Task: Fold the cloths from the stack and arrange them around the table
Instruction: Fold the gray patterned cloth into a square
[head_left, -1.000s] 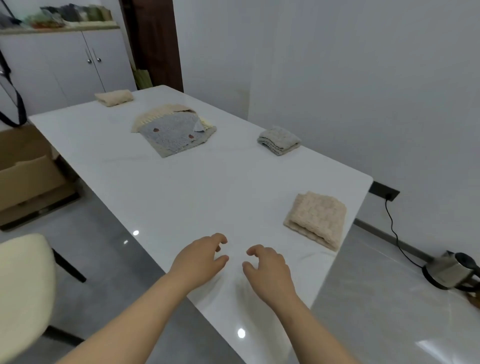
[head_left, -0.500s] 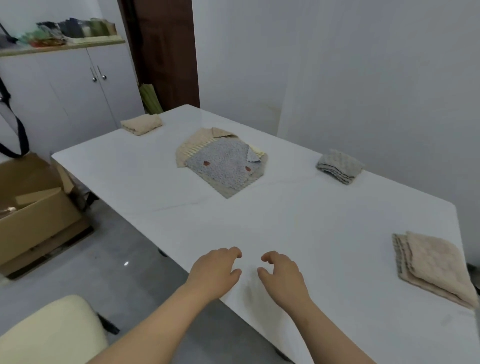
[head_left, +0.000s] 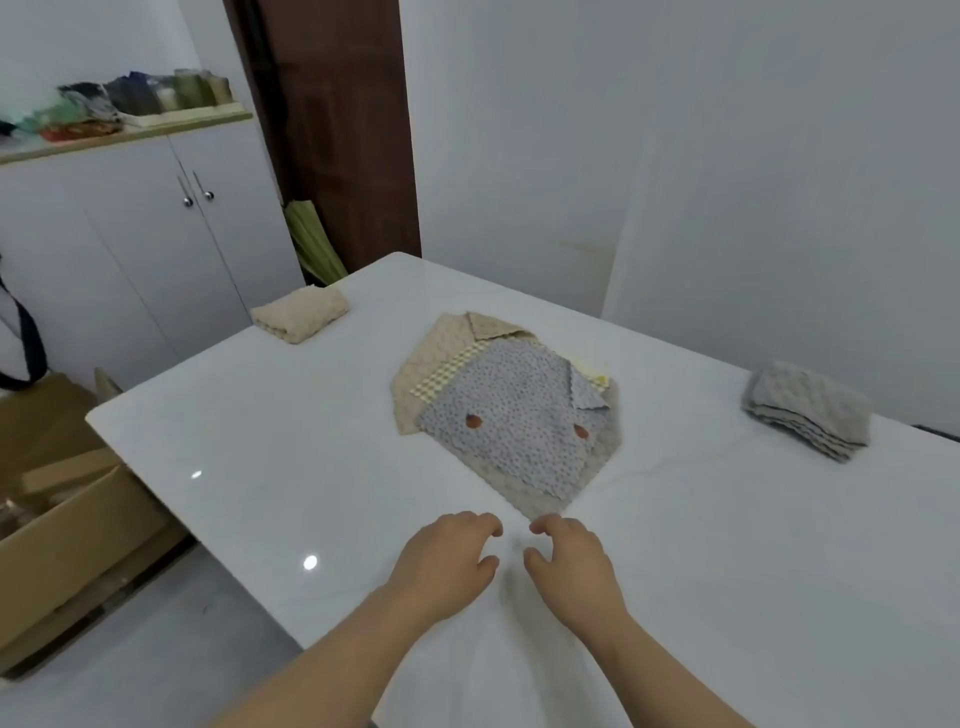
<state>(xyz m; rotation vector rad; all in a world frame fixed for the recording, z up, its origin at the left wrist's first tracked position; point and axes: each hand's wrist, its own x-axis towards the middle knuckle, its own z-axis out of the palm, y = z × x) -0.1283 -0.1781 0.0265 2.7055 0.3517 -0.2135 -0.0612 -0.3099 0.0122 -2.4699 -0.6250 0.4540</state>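
Background furniture and clutter, left and far.
White two-door cabinet (head_left: 130, 260) far left, topped with jumbled items (head_left: 119, 101); open cardboard box (head_left: 78, 525) on floor near left; dark brown door (head_left: 337, 130) beyond.

Plain, domestic-looking room | glossy white rectangular table (head_left: 270, 467) | white two-door cabinet (head_left: 145, 270) | dark brown wooden door (head_left: 337, 130) | open brown cardboard box (head_left: 78, 525) on floor

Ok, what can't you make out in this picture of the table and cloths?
All in the head view:
Stack of cloths: the blue flowered top cloth covers the rest, so their count is unclear.
Coloured items on the white cabinet: blurred, too small to name.
Brown cardboard box: cut off by the left edge, contents unclear.
Left hand and right hand: seen from above, contact with the white table is unclear.
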